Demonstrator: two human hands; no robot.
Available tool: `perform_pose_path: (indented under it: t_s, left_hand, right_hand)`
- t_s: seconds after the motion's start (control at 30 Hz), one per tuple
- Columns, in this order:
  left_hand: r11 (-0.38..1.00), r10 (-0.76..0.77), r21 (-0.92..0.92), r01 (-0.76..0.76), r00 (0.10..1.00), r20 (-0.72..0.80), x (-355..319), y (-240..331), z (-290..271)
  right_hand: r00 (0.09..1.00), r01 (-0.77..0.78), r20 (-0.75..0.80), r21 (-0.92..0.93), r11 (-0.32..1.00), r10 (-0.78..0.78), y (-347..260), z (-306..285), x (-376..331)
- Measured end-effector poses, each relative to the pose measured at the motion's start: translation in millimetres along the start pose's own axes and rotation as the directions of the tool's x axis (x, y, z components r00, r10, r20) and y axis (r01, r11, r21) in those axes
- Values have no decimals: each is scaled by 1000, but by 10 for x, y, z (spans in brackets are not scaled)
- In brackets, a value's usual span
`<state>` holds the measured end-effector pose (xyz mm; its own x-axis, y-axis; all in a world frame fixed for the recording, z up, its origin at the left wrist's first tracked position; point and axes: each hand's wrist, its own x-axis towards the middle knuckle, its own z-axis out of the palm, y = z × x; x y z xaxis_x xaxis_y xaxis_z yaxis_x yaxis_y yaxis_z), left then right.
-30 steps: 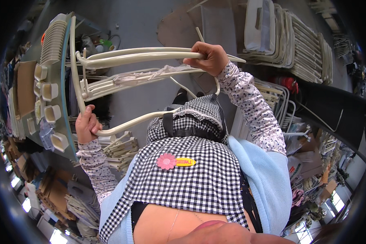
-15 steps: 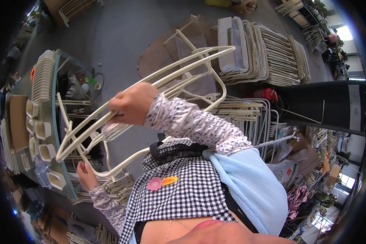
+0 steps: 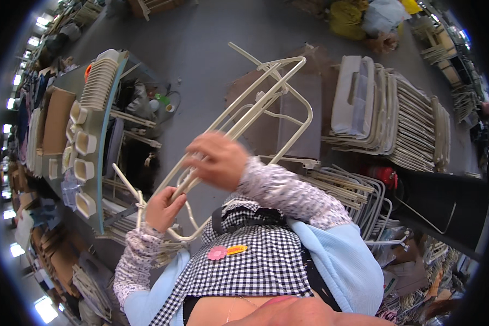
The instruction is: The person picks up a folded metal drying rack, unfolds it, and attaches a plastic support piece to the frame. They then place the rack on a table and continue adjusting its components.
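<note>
A cream tubular metal chair frame (image 3: 308,111) slants in front of me, its far end up and to the right. My left hand (image 3: 164,209) is closed around a tube at the near left end, thumb on top. Over the middle of the frame is my right hand (image 3: 217,160), blurred by motion, its fingers loosely bent and apart. Whether those fingertips touch the tubes I cannot tell. The near curved bar of the frame passes close to my checked apron (image 3: 244,271).
To the left stands a table (image 3: 107,114) with white plastic trays (image 3: 85,143) and a cardboard box (image 3: 58,120). Stacked folded chairs (image 3: 383,108) are at the right, beside a flat cardboard sheet (image 3: 250,81). Nearer lie grey tubular frames (image 3: 383,204) and a red fire extinguisher (image 3: 383,174).
My right hand has loosened from the upper tubes and shifted right and nearer. My left hand has moved up and right onto the frame. The frame has swung to a steeper slant.
</note>
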<state>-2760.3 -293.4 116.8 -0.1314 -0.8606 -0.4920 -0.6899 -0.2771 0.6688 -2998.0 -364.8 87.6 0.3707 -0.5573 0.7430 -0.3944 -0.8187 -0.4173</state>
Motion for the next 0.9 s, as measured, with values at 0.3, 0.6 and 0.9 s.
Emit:
perform_pose_path:
  t_s: [0.3, 0.6, 0.9]
  left_hand:
    - [988, -154, -9, 153, 986, -58, -207, 52, 254]
    - [968, -142, 182, 170, 977, -158, -843, 454, 280]
    - [892, 172, 451, -25, 942, -288, -1054, 347, 527]
  right_hand:
    - [509, -859, -248, -212, 466, 824, 1321, -193, -1747]
    - [440, -865, 92, -223, 449, 893, 3013, 1094, -1791]
    - [344, -643, 202, 762, 73, 917, 3355, 1064, -2100]
